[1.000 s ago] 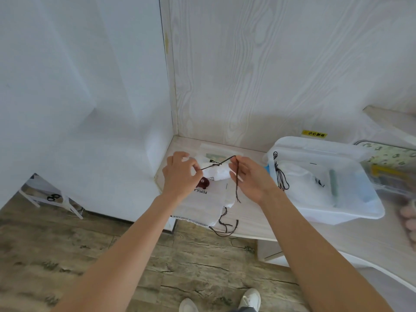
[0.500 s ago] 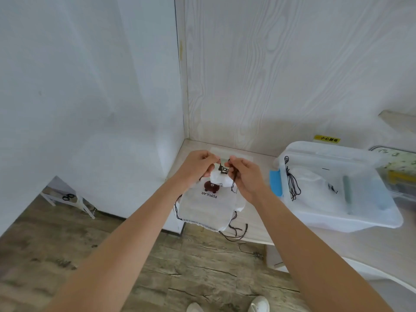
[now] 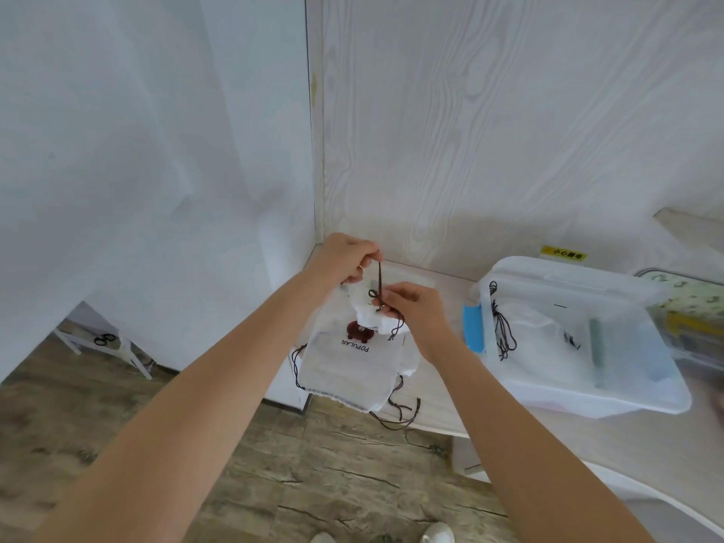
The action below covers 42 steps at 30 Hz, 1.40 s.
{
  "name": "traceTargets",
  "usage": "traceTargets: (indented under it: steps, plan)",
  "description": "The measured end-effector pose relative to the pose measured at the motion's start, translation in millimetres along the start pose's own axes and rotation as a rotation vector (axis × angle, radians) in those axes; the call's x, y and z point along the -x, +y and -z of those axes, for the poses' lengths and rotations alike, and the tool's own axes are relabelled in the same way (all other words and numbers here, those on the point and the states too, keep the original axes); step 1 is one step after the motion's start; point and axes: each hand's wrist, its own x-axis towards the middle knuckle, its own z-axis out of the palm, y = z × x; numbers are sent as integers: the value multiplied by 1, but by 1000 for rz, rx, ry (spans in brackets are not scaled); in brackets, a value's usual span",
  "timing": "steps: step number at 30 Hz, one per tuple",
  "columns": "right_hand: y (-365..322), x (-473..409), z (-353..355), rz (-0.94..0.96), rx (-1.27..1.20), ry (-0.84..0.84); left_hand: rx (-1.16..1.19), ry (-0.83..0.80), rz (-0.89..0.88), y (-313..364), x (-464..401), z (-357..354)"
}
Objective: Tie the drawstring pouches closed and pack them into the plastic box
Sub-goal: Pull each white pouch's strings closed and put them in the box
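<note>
— So, from my feed, what do the hands have?

— Nearest me, a white pouch (image 3: 354, 366) lies on the table (image 3: 438, 409) edge, its bottom hem hanging just over the lip with dark cord ends trailing below it. Above it, my right hand (image 3: 415, 311) pinches the gathered neck of a second, smaller pouch (image 3: 370, 317), fingers curled tight on the fabric right at a small knot or loop in the drawstring (image 3: 380, 274).

— And the left?

— The left hand (image 3: 344, 256) sits a little farther and higher, fingers curled, pinching the cord's upper end. The drawstring runs taut between the two hands, nearly vertical in my view, long axis from the knot up to the left fingertips. A loose end dangles under the right hand.

— Any writing?

— On the lower pouch I read "POPULAR", printed upside down to me, under a dark red-brown bear figure.

— Farther out?

— To the right, the clear plastic box (image 3: 587, 401) stands on the table, apart from the hands, with a white pouch and black cords inside and a blue latch on its near-left side. Behind it, a yellow label (image 3: 563, 253) on the wall carries characters too small for me to read.
</note>
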Motion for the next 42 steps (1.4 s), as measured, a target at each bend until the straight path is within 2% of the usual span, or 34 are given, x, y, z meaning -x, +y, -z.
traceTargets:
  steps: [3,6,8,10,13,17,20,27,35,38,42]
  plan:
    - [1,-1,4,-2,-34,-33,178,31,142,1,-14,1]
    - [0,-2,5,10,96,-69,296,-64,215,0,-24,1]
    - [0,-4,4,-8,98,-55,364,-101,221,-4,-29,0]
    - [0,-7,3,-45,4,-7,233,1,148,-12,-33,-4]
    - [0,-10,3,-86,-148,53,-106,155,-113,-35,-22,-11]
    - [-2,-14,5,-102,-203,84,-209,16,-238,-55,-4,-10]
    - [-4,-15,4,-99,-184,61,-246,41,-328,-55,0,-8]
    - [-5,-11,11,-53,-93,-22,-161,133,-381,-57,1,-5]
    - [-9,-12,3,111,295,192,-157,138,-283,-65,6,-20]
    - [-9,-12,1,109,279,211,-162,158,-290,-66,6,-25]
    - [-11,-8,1,76,174,206,-256,210,-433,-73,6,-29]
